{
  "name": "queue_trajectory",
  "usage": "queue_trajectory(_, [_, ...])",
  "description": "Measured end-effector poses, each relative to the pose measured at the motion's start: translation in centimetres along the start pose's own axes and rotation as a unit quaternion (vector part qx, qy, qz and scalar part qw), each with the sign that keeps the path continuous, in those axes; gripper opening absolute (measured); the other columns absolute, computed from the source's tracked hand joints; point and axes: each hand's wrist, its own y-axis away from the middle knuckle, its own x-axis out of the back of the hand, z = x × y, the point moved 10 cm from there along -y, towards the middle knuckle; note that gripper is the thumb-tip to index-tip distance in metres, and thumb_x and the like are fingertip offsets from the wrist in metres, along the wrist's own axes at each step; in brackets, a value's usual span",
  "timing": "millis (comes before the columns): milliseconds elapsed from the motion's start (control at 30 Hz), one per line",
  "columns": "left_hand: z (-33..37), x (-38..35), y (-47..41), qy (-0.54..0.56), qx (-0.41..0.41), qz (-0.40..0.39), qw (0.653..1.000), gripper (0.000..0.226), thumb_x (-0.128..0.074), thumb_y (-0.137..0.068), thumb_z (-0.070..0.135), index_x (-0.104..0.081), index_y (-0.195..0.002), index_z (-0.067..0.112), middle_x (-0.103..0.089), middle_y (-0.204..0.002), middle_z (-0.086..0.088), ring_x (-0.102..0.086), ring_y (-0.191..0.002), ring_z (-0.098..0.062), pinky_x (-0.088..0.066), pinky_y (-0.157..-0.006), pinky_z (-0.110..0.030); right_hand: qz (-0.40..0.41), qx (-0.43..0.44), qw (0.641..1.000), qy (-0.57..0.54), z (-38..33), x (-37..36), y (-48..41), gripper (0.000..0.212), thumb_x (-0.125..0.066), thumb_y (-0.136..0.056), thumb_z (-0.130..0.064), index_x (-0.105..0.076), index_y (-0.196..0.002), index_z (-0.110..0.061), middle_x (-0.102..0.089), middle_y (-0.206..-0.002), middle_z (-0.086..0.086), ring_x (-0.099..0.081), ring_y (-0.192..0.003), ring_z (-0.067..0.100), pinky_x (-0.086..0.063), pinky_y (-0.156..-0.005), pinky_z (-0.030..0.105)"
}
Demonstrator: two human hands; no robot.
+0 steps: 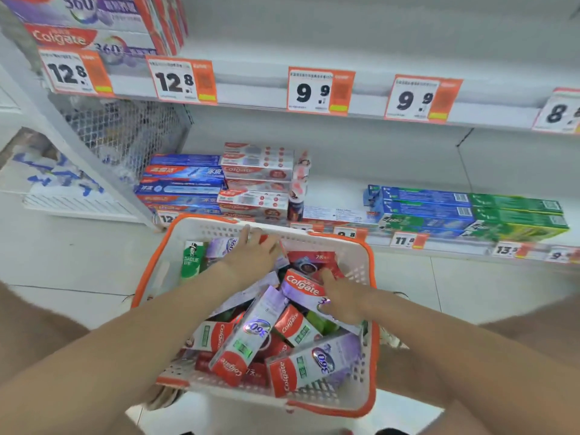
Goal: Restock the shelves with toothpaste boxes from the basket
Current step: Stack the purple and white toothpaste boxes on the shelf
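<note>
A white basket with an orange rim point(370, 309) stands on the floor in front of me, full of several jumbled toothpaste boxes. My left hand point(254, 251) reaches over the far end of the basket with fingers stretched out, hovering above the boxes near the rim. My right hand point(340, 296) lies flat on a purple and red Colgate box point(301, 288) near the basket's right side, fingers straight. A larger purple Colgate 360 box point(317, 365) lies at the near end. A green Darlie box point(192, 259) stands upright at the far left corner.
The bottom shelf point(345, 189) holds blue boxes point(185, 180), red and white Colgate boxes point(257, 177) and blue and green boxes point(470, 211), with bare room between them. The shelf above point(361, 54) holds purple Colgate 360 boxes point(94, 23) at left. Price tags line the edges.
</note>
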Motion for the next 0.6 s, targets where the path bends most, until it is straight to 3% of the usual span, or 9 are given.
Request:
queue_trajectory(67, [-0.3, -0.2, -0.2, -0.020, -0.021, 0.016, 0.999, 0.074, -0.061, -0.088, -0.006, -0.029, -0.155, -0.002, -0.014, -0.153, -0.023, -0.037, -0.134, -0.049, -0.047, -0.107, -0.055, 0.002, 0.003, 1.000, -0.019, -0.2, 0.9, 0.3, 0.063, -0.061, -0.102, -0.042, -0.033, -0.143, -0.004, -0.059, -0.123, 0.016, -0.061, -0.111, 0.035, -0.049, -0.083, 0.040])
queue_trajectory(133, [-0.6, 0.4, 0.1, -0.021, -0.026, 0.022, 0.999, 0.073, -0.060, -0.086, -0.009, -0.034, -0.152, 0.002, -0.014, -0.155, -0.024, -0.040, -0.132, -0.045, -0.053, -0.099, -0.045, 0.016, 0.006, 1.000, -0.013, -0.9, 2.4, 0.7, 0.044, -0.062, -0.099, -0.048, -0.056, -0.112, -0.007, -0.064, -0.106, 0.010, -0.064, -0.100, 0.032, -0.050, -0.079, 0.039])
queue_trajectory(200, [-1.0, 1.8, 0.6, -0.013, -0.021, 0.033, 0.999, 0.076, -0.060, -0.087, -0.011, -0.033, -0.155, 0.010, -0.019, -0.158, -0.022, -0.041, -0.132, -0.039, -0.050, -0.099, -0.041, 0.039, 0.005, 0.999, -0.024, -1.8, 3.9, 1.4, 0.039, -0.065, -0.096, -0.044, -0.052, -0.078, -0.012, -0.055, -0.077, 0.005, -0.058, -0.074, 0.026, -0.041, -0.063, 0.035])
queue_trajectory(233, [-1.2, 2.5, 1.0, -0.002, -0.021, 0.040, 0.999, 0.079, -0.060, -0.087, -0.011, -0.032, -0.156, 0.013, -0.025, -0.157, -0.020, -0.043, -0.131, -0.037, -0.047, -0.099, -0.040, 0.050, -0.001, 0.998, -0.045, -2.2, 4.5, 1.8, 0.040, -0.066, -0.094, -0.039, -0.047, -0.072, -0.013, -0.048, -0.071, 0.004, -0.050, -0.064, 0.023, -0.034, -0.057, 0.033])
queue_trajectory(300, [-2.1, 3.1, 1.7, 0.039, -0.014, 0.052, 0.998, 0.080, -0.060, -0.087, -0.012, -0.032, -0.156, 0.018, -0.033, -0.152, -0.017, -0.044, -0.129, -0.036, -0.046, -0.100, -0.042, 0.062, -0.015, 0.993, -0.098, -2.7, 4.9, 2.5, 0.031, -0.065, -0.094, -0.033, -0.047, -0.082, -0.011, -0.043, -0.078, 0.004, -0.043, -0.059, 0.018, -0.029, -0.052, 0.029])
queue_trajectory(367, [-3.2, 3.6, 2.6, 0.112, 0.000, 0.078, 0.991, 0.068, -0.063, -0.087, -0.010, -0.040, -0.143, 0.021, -0.035, -0.147, -0.014, -0.048, -0.126, -0.037, -0.047, -0.106, -0.047, 0.077, -0.029, 0.981, -0.176, -3.1, 4.8, 3.0, 0.026, -0.063, -0.094, -0.032, -0.047, -0.095, -0.011, -0.042, -0.083, 0.004, -0.044, -0.058, 0.014, -0.030, -0.047, 0.024])
queue_trajectory(467, [-4.8, 6.5, 4.7, 0.276, -0.004, 0.181, 0.944, 0.035, -0.066, -0.100, 0.017, -0.044, -0.126, 0.028, -0.034, -0.132, -0.003, -0.057, -0.101, -0.022, -0.051, -0.099, -0.044, 0.132, -0.049, 0.915, -0.378, -3.3, 4.6, 3.3, 0.029, -0.061, -0.093, -0.027, -0.043, -0.073, -0.017, -0.040, -0.063, -0.001, -0.039, -0.049, 0.014, -0.027, -0.049, 0.022])
queue_trajectory(600, [-8.5, 10.2, 8.5, 0.447, 0.086, 0.304, 0.837, 0.046, -0.063, -0.103, 0.040, -0.054, -0.146, 0.029, -0.040, -0.129, 0.000, -0.060, -0.098, -0.013, -0.041, -0.096, -0.023, 0.214, -0.052, 0.784, -0.580, -3.7, 5.8, 4.8, 0.034, -0.048, -0.091, -0.045, -0.055, -0.093, -0.012, -0.059, -0.087, 0.009, -0.063, -0.085, 0.032, -0.050, -0.083, 0.037])
